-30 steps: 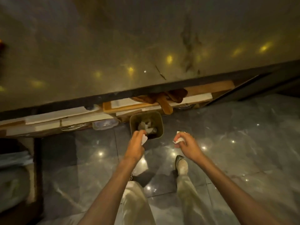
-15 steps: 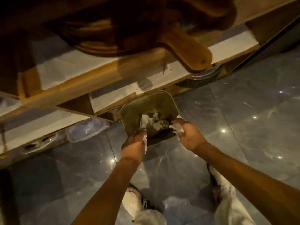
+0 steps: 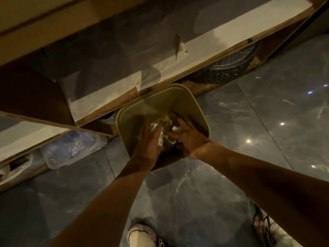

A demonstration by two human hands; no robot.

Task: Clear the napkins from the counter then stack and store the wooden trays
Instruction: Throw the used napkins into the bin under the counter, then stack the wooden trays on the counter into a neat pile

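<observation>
A square olive waste bin (image 3: 196, 104) stands on the floor against the under-counter shelves. Both of my hands reach into its mouth. My left hand (image 3: 148, 145) has its fingers stretched out and apart over the bin. A white crumpled napkin (image 3: 160, 139) lies just beside those fingers. My right hand (image 3: 191, 139) is also spread, with a small white napkin piece (image 3: 175, 129) at its fingertips. More crumpled napkins lie deeper in the bin, partly hidden by my hands. No wooden tray is in view.
Wooden shelves with white liners (image 3: 160, 68) run diagonally above the bin. A clear plastic container (image 3: 71, 150) sits on the lowest level at left, and a dark glittering round item (image 3: 222, 72) at right. Glossy grey floor tiles (image 3: 267, 131) surround my shoes (image 3: 142, 234).
I have bent lower and closer to the bin. Both hands went from its near rim into its mouth, and their fingers spread apart from the napkins they held.
</observation>
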